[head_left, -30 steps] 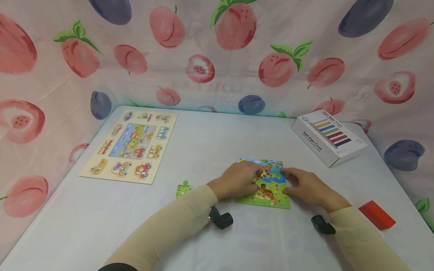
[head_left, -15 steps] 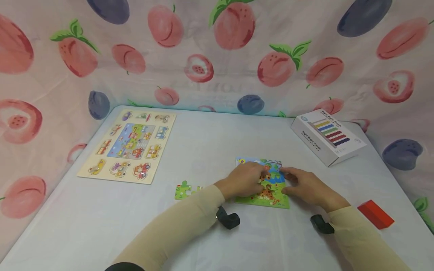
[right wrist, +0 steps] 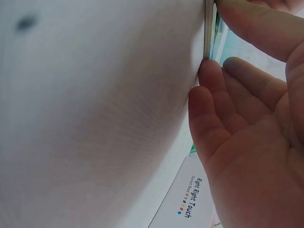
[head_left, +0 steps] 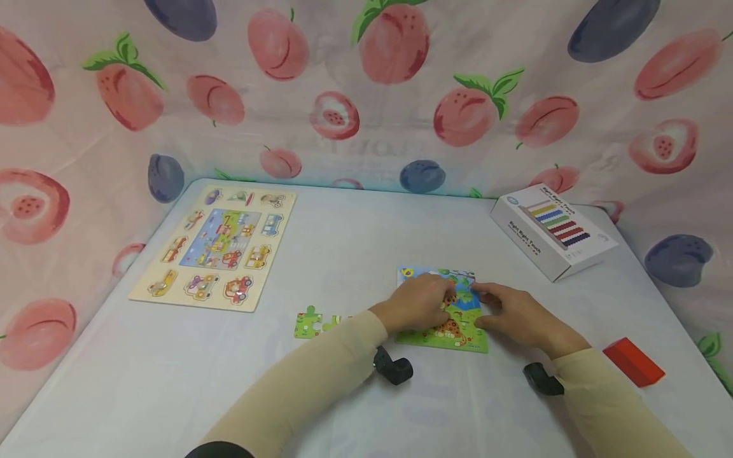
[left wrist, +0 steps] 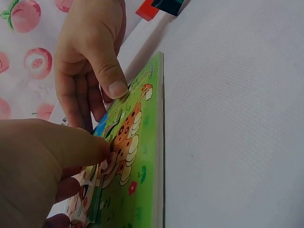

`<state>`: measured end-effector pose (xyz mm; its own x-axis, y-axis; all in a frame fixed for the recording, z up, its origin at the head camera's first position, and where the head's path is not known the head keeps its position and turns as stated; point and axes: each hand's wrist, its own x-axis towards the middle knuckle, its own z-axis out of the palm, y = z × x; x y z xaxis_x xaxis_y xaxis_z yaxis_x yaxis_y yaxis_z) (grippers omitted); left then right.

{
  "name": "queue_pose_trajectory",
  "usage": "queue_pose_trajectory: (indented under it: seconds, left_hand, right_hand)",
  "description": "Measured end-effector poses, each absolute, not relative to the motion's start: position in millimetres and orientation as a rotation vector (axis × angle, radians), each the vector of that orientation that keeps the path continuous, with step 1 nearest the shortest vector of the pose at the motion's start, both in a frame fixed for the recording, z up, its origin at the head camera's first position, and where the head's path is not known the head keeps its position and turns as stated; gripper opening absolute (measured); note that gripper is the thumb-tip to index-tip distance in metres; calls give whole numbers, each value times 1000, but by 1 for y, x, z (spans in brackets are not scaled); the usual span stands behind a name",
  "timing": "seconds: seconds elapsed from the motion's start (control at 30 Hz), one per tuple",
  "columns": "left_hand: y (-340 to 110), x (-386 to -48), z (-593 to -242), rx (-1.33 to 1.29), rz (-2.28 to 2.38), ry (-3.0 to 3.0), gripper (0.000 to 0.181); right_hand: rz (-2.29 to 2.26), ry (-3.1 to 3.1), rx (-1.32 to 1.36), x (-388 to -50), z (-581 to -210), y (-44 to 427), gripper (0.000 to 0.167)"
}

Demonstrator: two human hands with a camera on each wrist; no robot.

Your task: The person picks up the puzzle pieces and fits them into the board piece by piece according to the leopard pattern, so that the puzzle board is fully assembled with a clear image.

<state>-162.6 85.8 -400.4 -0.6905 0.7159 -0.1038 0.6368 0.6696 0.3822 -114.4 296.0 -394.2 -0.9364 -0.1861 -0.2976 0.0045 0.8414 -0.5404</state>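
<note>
A leopard jigsaw [head_left: 460,324] lies flat on the bench [head_left: 343,242] — the left hand [head_left: 418,301] is over it, fingers bent to its face, though whether they pinch a piece I cannot tell. The right hand [head_left: 520,315], fingers relaxed, touches its right edge. Left lie loose pieces [head_left: 309,324]; right, a red block [head_left: 634,362]; farther off, a box [head_left: 554,232] and a wooden board [head_left: 176,294].

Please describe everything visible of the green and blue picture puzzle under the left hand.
The rectangular green and blue picture puzzle lies flat on the white table. It looks like glossy board with pale edges, showing a spotted orange animal. The left hand touches and partly covers it; the right hand touches its right edge. Its completeness is hidden.
</note>
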Motion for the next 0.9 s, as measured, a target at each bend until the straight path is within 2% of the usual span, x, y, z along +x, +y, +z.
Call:
queue_pose_trajectory:
  seconds: [0.37, 0.9]
  left_hand:
    - [93, -163, -404, 1064, 459, 2649, 41]
    - [95, -162, -402, 1064, 465, 2667, 37]
  right_hand:
    - [-802, 2678, -162, -114, -395, 298, 71]
    - [-784, 2680, -143, -114, -393, 296, 71]
